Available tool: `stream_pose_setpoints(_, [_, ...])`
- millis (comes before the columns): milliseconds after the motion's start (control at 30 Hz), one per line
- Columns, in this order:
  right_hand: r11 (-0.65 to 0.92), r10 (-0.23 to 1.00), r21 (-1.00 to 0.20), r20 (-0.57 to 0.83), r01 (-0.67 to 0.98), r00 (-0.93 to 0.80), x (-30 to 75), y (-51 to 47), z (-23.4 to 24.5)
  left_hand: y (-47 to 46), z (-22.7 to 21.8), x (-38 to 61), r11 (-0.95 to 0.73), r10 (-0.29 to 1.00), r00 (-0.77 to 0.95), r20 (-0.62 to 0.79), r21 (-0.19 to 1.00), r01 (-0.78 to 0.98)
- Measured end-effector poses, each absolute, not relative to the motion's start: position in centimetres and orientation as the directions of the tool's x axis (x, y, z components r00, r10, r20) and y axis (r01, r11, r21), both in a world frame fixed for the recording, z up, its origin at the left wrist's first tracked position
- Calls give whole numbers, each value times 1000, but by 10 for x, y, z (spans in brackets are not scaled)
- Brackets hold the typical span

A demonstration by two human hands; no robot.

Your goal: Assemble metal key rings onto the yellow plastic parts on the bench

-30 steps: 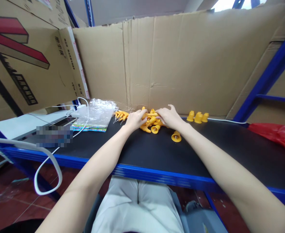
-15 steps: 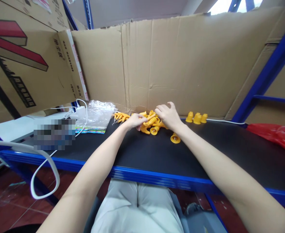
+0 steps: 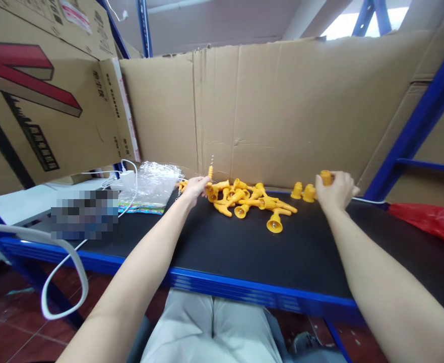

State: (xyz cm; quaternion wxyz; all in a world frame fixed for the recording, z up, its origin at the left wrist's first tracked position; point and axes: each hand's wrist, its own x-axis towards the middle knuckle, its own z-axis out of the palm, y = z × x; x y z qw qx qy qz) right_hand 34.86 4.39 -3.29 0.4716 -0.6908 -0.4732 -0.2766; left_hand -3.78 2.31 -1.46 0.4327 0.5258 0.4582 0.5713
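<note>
My left hand (image 3: 198, 188) is closed around a yellow corkscrew (image 3: 210, 174), its thin metal spiral pointing up, at the left end of the pile. Loosely heaped beside it lie several yellow T-shaped pieces (image 3: 238, 195) with curved handles and bell-shaped ends. One bell-ended piece (image 3: 274, 223) lies nearest the table's front. Over on the right, my right hand (image 3: 337, 191) grips a yellow bell-shaped cap (image 3: 325, 177) by its sides. Two similar caps (image 3: 297, 190) stand just left of that hand. The fingers partly hide the held cap.
Clear plastic bags (image 3: 155, 181) lie left of the pile, next to a blurred-out item (image 3: 84, 214) and a white cable (image 3: 133, 189). A red plastic bag (image 3: 426, 222) is at the far right. Cardboard (image 3: 282, 116) walls the back of the black tabletop (image 3: 222, 247).
My right hand has moved from above the pile rightward to the standing caps and closed on one. My left hand has shifted slightly left, and a corkscrew now stands upright in it.
</note>
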Motion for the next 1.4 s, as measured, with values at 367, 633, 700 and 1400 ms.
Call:
stream_pose_setpoints(367, [-259, 387, -699, 557, 667, 735, 382, 53, -67, 31, -4, -60, -4, 992, -113, -56, 880, -475])
stream_pose_setpoints(633, [-267, 464, -671, 539, 691, 703, 378, 48, -64, 43, -22, -61, -177, 942, -300, 151, 982, -62])
stream_pose_setpoints(700, [-268, 474, -672, 532, 690, 702, 376, 47, -64, 47, -30, -61, -195, 952, -236, 195, 980, 23])
stream_pose_setpoints(1400, [-271, 502, -659, 525, 701, 687, 375, 46, -63, 56, -33, -73, -298, 851, -436, 293, 953, 60])
